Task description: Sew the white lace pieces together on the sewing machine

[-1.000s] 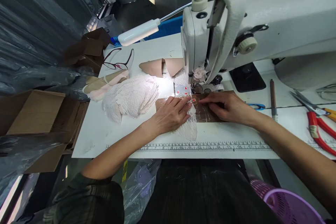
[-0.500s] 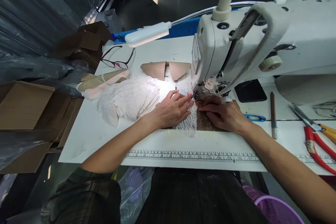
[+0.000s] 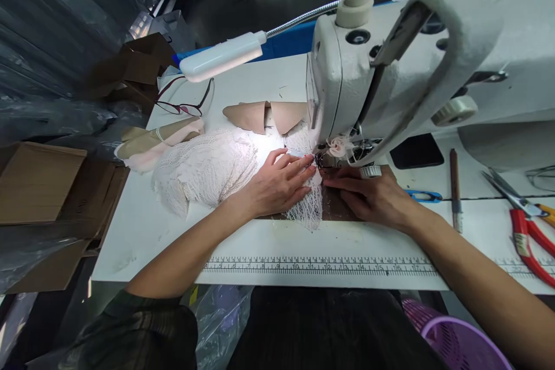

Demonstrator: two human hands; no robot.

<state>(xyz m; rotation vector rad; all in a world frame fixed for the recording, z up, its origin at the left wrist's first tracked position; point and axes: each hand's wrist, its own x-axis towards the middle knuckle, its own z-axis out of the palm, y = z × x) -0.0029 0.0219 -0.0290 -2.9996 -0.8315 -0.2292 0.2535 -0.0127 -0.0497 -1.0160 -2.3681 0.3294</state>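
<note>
White lace fabric (image 3: 208, 165) lies bunched on the table, and its right end runs under the needle area of a white sewing machine (image 3: 327, 81). My left hand (image 3: 280, 182) rests flat on the lace, fingers spread, fingertips close to the presser foot (image 3: 319, 160). On the other side, my right hand (image 3: 375, 193) has its fingers drawn together at the lace's right edge, over a brown plate (image 3: 342, 208). The fingertips seem to pinch that edge; the machine head partly hides this hand. Two beige cut pieces (image 3: 247, 115) lie behind the lace.
A lamp (image 3: 225, 56) hangs over the table's back. Eyeglasses (image 3: 180, 107) and a rolled fabric bundle (image 3: 158, 139) lie left. To the right are a black phone (image 3: 416, 151), blue thread snips (image 3: 425, 196), a brown pen-like stick (image 3: 455, 191) and red-handled scissors (image 3: 522, 231). A printed ruler (image 3: 321, 266) runs along the front edge.
The view has shifted slightly, so the machine looks larger and nearer. Both hands keep nearly the same places beside the presser foot, with the lace hardly moved.
</note>
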